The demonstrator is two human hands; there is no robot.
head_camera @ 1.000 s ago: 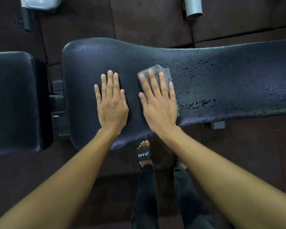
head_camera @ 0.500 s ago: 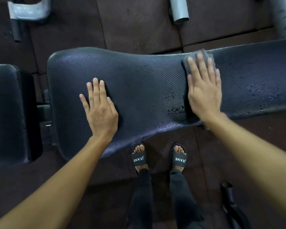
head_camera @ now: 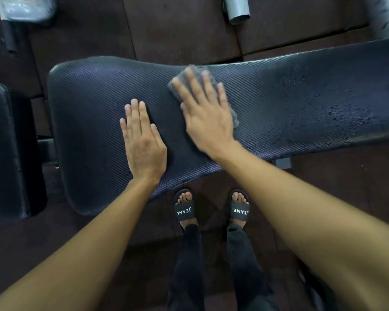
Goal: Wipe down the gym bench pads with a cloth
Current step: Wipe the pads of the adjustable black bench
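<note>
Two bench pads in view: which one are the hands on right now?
The long textured back pad across the middle. The left hand lies flat on it; the right hand presses the grey cloth onto it. The smaller pad at the left edge is untouched.

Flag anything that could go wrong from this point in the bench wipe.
1. Droplets sit on the long pad to the right of the cloth; that patch could be missed.
2. The right hand presses flat on the cloth without gripping it, so it may slip out.
3. The left hand may leave marks where it rests.

Head-worn view, straight down, close over bench pad (head_camera: 99, 113)
</note>
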